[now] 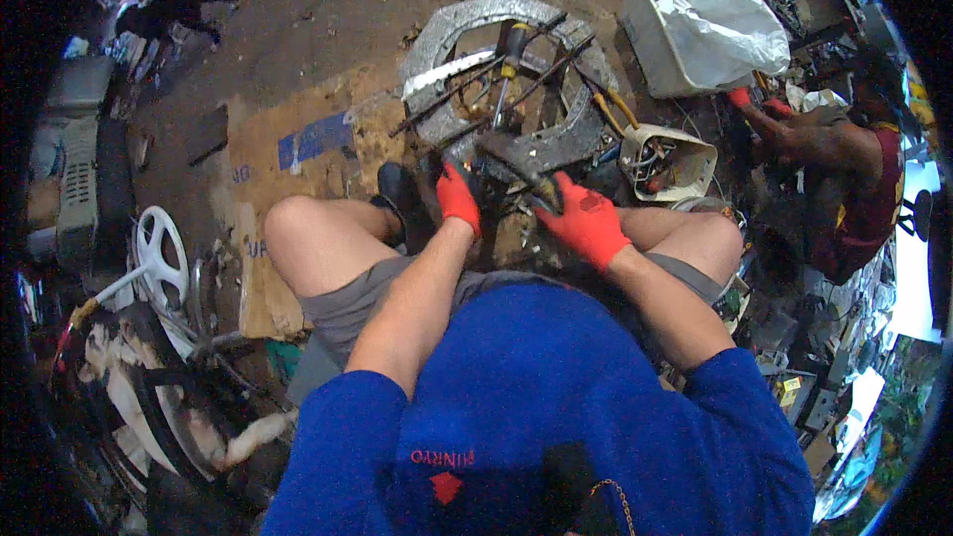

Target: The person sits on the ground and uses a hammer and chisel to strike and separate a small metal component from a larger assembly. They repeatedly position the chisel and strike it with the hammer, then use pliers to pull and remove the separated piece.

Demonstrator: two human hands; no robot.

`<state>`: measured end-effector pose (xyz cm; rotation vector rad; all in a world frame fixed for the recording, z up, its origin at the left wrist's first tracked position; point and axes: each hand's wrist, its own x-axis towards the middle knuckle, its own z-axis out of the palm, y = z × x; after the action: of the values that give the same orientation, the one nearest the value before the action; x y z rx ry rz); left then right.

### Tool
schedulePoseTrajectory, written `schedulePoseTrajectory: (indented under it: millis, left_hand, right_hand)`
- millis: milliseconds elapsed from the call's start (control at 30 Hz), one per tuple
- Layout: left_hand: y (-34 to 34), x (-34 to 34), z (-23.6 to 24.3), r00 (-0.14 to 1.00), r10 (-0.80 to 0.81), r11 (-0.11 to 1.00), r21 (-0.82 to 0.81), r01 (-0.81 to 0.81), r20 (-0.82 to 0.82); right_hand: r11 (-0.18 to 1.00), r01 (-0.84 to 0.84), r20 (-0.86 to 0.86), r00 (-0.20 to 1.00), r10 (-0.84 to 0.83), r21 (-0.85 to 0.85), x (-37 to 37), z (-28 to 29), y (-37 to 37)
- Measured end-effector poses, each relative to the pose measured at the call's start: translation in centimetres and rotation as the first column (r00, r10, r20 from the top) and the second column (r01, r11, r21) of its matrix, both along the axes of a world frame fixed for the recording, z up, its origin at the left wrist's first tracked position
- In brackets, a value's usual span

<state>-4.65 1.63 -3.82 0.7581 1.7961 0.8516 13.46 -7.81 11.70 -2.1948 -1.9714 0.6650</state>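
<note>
Seated low, with bare knees spread, the person wears a blue shirt (556, 387) that carries a short line of red lettering (443, 459) across it, upside down from this view, with a solid red emblem (445, 488) next to it. The right hand (584, 220), in a red glove, is closed around a dark bar-like tool (518, 163), which slants away to the upper left, its far end over the near side of an eight-sided grey metal frame (437, 45) lying on the floor in front of the person. The left hand (458, 202), gloved in red too, has its fingers curled at the near left of that frame; whether it grips anything cannot be told. Dark thin rods (437, 107) lie across the frame, and a screwdriver (513, 45) with a yellow and black handle rests among them. To the left, a flattened sheet of cardboard (268, 184) bears a blue printed block (313, 142) and a few dark letters, partly cut off and faint. Right of the frame stands a beige container (695, 174) of small metal pieces, orange handles (617, 109) leaning at its edge; beyond it is a white bin (660, 50) with a whitish bag (715, 25), near a co-worker (854, 179) in red gloves. A small yellow label (790, 392) shows at lower right, too small to read.
</note>
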Motion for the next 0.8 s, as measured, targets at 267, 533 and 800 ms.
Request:
schedulePoseTrajectory:
  millis: [267, 533, 800]
  left_hand:
    - [-0.1, -2.0, -2.0, 0.949, 0.069, 0.998, -0.018, -0.067, 0.307]
    - [0.2, -2.7, -4.2, 0.989, 0.023, 0.999, 0.031, -0.028, 0.148]
    - [0.3, -3.3, -5.3, 0.990, 0.044, 0.996, -0.082, -0.034, 0.134]
  right_hand:
    - [0.989, -0.007, -0.177, 0.984, 0.034, 0.149, -0.5, 0.4, -1.3]
    - [0.992, 0.054, -0.141, 0.989, -0.038, 0.112, 0.5, 1.7, -0.7]
    - [0.953, 0.161, 0.078, 0.979, -0.186, 0.257, 4.4, -1.8, -0.8]
